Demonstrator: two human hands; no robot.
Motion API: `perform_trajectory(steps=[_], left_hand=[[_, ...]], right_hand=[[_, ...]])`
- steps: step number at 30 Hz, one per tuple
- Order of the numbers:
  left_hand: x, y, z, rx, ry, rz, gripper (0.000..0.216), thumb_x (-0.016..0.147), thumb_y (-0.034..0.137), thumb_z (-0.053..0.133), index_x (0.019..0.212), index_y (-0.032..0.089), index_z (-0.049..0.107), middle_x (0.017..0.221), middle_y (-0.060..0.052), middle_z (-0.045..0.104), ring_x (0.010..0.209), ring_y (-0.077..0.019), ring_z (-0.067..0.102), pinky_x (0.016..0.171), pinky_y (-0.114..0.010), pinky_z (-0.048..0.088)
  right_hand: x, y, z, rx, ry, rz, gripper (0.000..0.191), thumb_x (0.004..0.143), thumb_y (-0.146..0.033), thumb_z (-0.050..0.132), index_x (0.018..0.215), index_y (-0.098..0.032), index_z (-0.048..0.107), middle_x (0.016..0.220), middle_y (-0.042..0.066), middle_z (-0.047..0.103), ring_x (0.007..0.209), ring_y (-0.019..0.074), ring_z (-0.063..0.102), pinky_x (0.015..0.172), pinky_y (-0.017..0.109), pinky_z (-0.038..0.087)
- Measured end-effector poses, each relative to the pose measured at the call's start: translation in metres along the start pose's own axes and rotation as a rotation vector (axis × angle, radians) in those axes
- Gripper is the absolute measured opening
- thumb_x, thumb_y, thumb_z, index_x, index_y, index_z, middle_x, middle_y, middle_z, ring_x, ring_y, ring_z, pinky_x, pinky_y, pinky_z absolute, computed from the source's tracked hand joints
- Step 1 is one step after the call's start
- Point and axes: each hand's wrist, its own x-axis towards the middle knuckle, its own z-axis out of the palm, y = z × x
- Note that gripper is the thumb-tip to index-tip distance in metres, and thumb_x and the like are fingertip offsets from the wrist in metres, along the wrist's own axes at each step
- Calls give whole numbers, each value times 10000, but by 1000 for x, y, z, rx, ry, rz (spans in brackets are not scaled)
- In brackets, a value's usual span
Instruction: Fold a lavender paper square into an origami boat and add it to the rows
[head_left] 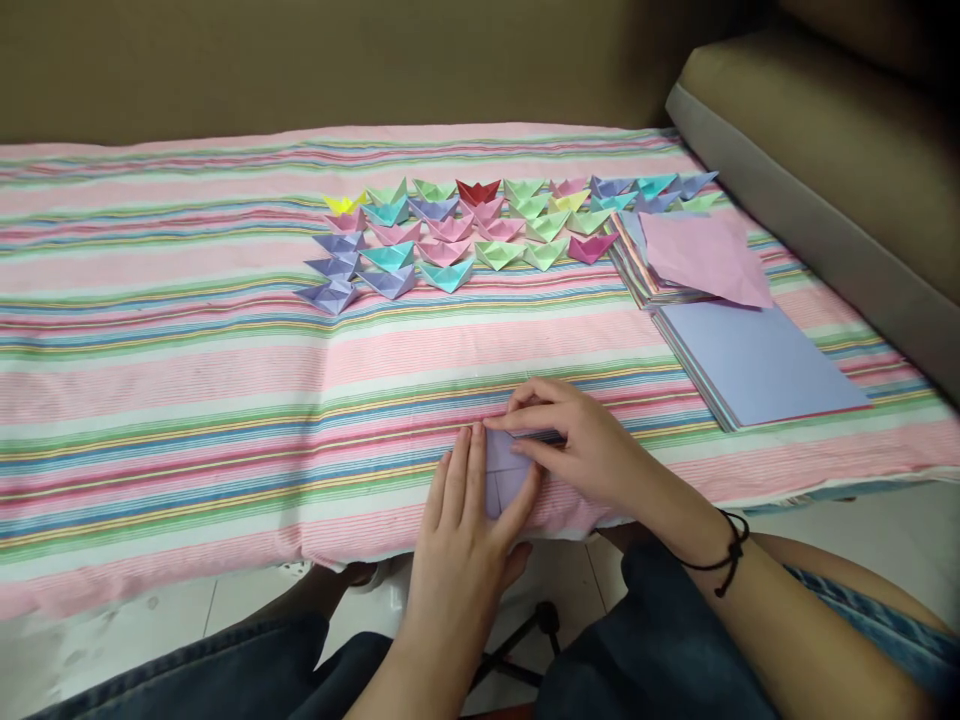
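Observation:
A small piece of folded purple paper (504, 455) with visible crease lines lies near the front edge of the striped cloth. My left hand (466, 515) holds it down, its fingers stretched along the paper's left side and its thumb on the lower right. From the right, my right hand (581, 440) pinches at the paper's upper edge with bent fingers. Behind both hands stand several rows of folded paper boats, among them a red boat (478, 192), a yellow boat (344, 204) and a magenta boat (591, 248).
To the right lies a stack of square paper with a lavender sheet (765, 360) on top. Behind it, another stack carries a loose pink sheet (705, 255). The striped cloth (187, 380) covers a seat bounded by a brown backrest (337, 65) and an armrest (817, 180).

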Motion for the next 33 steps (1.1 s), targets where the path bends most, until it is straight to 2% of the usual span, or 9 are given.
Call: perform_trajectory(steps=[5,11,15,18,24,33], left_hand=[[3,3,-4,-32,-33,-16,958,542,412,815,1364,347,327,1502,-173,249,1342,-393,281,1033,-515,346],[3,5,-4,-24,-32,-13,872,566,346,805,1328,323,381,1499,-182,251,1340,-402,277,1033,-520,337],[3,2,-5,-15,-47,10,898,575,327,800,1351,319,350,1490,-195,265,1339,-400,278,1039,-521,323],[3,-5,-10,-17,-58,67,863,607,367,776,1355,270,357,1473,-222,286,1343,-387,278,1043,-509,323],[-2,-20,-20,-3,-81,135,589,762,369,629,1270,124,460,1479,-194,290,1375,-317,247,1060,-435,334],[-5,-22,-18,-11,-67,135,668,749,355,654,1348,208,398,1490,-157,286,1367,-308,273,1057,-436,331]], right_hand=[[2,0,-4,-36,-59,1,323,801,-79,568,999,-293,709,962,33,576,913,177,546,829,349,448],[3,-2,-7,-52,-95,-17,327,747,-97,641,1009,-281,707,970,33,573,951,187,550,869,363,439],[3,0,-5,-57,-94,-3,335,738,-100,657,1019,-277,705,971,35,571,946,190,545,860,364,438],[2,3,-3,-67,-92,2,336,739,-112,664,1032,-273,702,981,40,570,950,193,541,861,369,435],[2,7,-2,-40,-87,-44,324,740,-151,692,1037,-280,698,986,40,573,946,188,545,858,366,434],[3,10,-3,-28,-113,-36,299,753,-157,676,1017,-295,704,984,37,574,946,189,543,851,368,442]])
